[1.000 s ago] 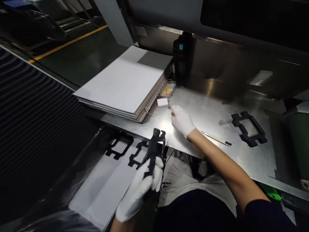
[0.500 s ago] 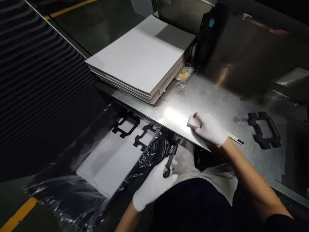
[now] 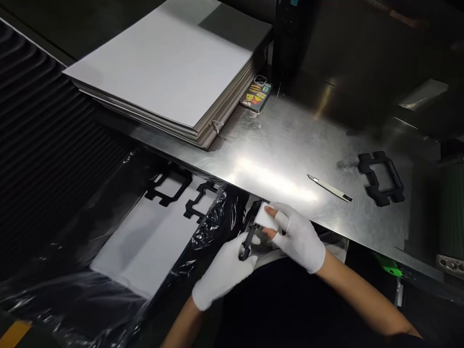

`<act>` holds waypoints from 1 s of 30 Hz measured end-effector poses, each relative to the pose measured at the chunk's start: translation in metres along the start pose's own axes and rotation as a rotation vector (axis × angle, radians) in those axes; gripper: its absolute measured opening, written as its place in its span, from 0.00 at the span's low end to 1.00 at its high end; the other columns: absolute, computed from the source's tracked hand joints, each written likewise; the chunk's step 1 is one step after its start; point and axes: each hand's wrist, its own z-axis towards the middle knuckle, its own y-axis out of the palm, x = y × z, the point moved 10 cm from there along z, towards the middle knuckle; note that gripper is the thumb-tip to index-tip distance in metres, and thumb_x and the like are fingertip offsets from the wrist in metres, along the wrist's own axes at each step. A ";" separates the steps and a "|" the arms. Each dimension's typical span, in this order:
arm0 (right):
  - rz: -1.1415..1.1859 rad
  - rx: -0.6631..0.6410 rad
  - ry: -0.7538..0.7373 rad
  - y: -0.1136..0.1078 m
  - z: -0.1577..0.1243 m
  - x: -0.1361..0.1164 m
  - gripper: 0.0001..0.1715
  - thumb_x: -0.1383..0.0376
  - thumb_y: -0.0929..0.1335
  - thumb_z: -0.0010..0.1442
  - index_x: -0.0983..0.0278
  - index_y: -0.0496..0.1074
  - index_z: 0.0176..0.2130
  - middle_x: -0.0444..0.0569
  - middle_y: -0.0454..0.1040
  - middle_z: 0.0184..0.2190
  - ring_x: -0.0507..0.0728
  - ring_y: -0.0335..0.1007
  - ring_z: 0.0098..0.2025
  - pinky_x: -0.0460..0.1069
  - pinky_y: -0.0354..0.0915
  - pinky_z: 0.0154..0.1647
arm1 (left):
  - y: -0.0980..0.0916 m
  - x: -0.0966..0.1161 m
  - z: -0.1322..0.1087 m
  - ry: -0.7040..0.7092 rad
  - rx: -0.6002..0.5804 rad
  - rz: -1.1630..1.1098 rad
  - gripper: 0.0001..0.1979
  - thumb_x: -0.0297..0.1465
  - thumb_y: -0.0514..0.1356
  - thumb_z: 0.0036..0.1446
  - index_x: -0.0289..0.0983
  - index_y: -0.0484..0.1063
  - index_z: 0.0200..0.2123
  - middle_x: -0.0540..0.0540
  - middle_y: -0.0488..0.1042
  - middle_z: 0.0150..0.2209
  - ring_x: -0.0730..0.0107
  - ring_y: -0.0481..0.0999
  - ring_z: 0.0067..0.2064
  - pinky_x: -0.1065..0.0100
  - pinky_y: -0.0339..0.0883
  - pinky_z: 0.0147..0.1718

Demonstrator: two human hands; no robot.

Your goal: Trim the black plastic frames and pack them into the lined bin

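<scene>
Both hands are in white gloves, close to the near edge of the metal table point(image 3: 290, 159). The left hand point(image 3: 224, 268) sits a bit further out from that edge, back of the hand up, curled tight round a thin black part point(image 3: 248, 239). The right hand point(image 3: 300, 238) is right at the edge, up against the left one. Its bare fingertips point(image 3: 270, 211) poke out of the glove and pinch a small white block point(image 3: 263, 218). Both forearms are bare and angle in towards the table.

Held items: black frame parts point(image 3: 248, 238) — thin, flat cut-outs bunched together, seen edge-on, standing near upright in the gloved left hand point(image 3: 224, 270). White block point(image 3: 261, 219) — small, rectangular, pinched in the right hand point(image 3: 300, 239), just beside the bunch's upper end.
</scene>
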 end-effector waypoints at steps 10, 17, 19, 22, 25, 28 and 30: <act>-0.024 -0.032 -0.038 0.004 -0.004 0.000 0.28 0.62 0.71 0.74 0.63 0.69 0.68 0.59 0.76 0.63 0.63 0.81 0.55 0.58 0.83 0.51 | 0.006 0.000 0.000 -0.013 0.000 -0.052 0.07 0.30 0.59 0.52 0.39 0.72 0.36 0.52 0.72 0.30 0.65 0.69 0.32 0.65 0.65 0.33; -0.030 -0.061 -0.027 0.007 -0.003 0.000 0.30 0.62 0.72 0.73 0.60 0.68 0.70 0.57 0.77 0.63 0.64 0.81 0.55 0.59 0.83 0.52 | 0.006 0.000 0.001 -0.006 0.005 -0.040 0.06 0.30 0.58 0.51 0.39 0.72 0.35 0.53 0.70 0.29 0.67 0.67 0.30 0.65 0.65 0.33; -0.032 -0.034 0.009 0.004 -0.002 0.002 0.30 0.63 0.72 0.73 0.59 0.68 0.70 0.57 0.77 0.63 0.64 0.81 0.55 0.59 0.83 0.52 | 0.006 0.000 0.001 0.003 0.009 -0.023 0.05 0.30 0.59 0.51 0.39 0.71 0.34 0.52 0.70 0.29 0.66 0.68 0.31 0.65 0.65 0.33; -0.030 -0.101 -0.026 0.010 -0.002 -0.003 0.29 0.62 0.73 0.72 0.59 0.69 0.69 0.56 0.78 0.61 0.63 0.81 0.54 0.58 0.83 0.50 | 0.004 -0.001 0.001 -0.018 0.023 -0.019 0.06 0.31 0.58 0.52 0.39 0.72 0.34 0.51 0.72 0.30 0.64 0.71 0.33 0.64 0.66 0.33; -0.040 -0.093 0.048 0.008 0.000 0.004 0.29 0.61 0.73 0.72 0.59 0.69 0.69 0.56 0.77 0.62 0.63 0.81 0.55 0.58 0.83 0.52 | 0.005 0.006 0.001 0.001 0.007 -0.036 0.10 0.31 0.58 0.53 0.39 0.74 0.39 0.49 0.77 0.35 0.60 0.75 0.39 0.62 0.70 0.40; -0.079 -0.136 -0.002 0.013 0.002 -0.001 0.29 0.60 0.74 0.72 0.61 0.70 0.67 0.57 0.77 0.63 0.64 0.80 0.56 0.58 0.82 0.54 | 0.004 0.002 0.001 -0.065 0.021 -0.009 0.08 0.32 0.58 0.52 0.39 0.73 0.36 0.50 0.74 0.30 0.61 0.72 0.34 0.64 0.67 0.34; -0.091 -0.157 -0.005 0.016 0.003 -0.002 0.28 0.60 0.74 0.71 0.61 0.71 0.67 0.56 0.77 0.63 0.63 0.80 0.56 0.57 0.82 0.53 | 0.005 -0.001 0.002 -0.071 0.023 -0.007 0.09 0.33 0.58 0.52 0.39 0.74 0.37 0.51 0.73 0.30 0.62 0.71 0.33 0.64 0.66 0.33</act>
